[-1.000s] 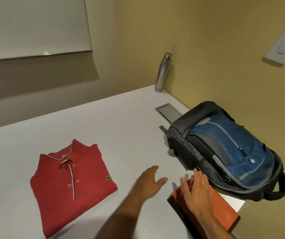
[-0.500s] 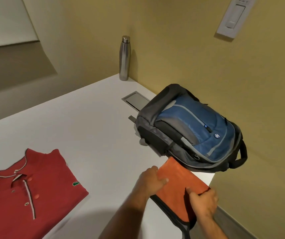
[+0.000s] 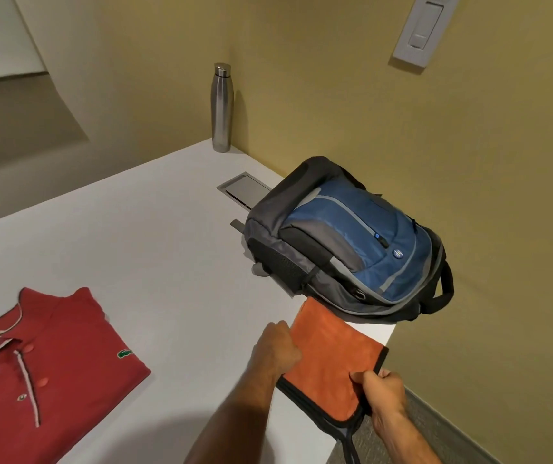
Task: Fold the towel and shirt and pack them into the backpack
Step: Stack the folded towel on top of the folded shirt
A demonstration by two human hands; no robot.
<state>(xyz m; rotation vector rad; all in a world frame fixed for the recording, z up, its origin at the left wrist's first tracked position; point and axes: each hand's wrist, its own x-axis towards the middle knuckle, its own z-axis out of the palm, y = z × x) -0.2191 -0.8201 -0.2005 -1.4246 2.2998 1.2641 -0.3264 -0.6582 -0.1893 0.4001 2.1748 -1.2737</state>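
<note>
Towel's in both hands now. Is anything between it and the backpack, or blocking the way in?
Nothing lies between the orange towel and the backpack; the towel's far corner nearly meets the bag. But the backpack lies flat and no opening shows in this view, so it looks shut. Left hand and right hand both hold the towel.

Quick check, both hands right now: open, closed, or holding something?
Left hand: fingers curled on the left edge of the folded orange towel, holding it.
Right hand: thumb and fingers pinching the towel's right edge.
</note>
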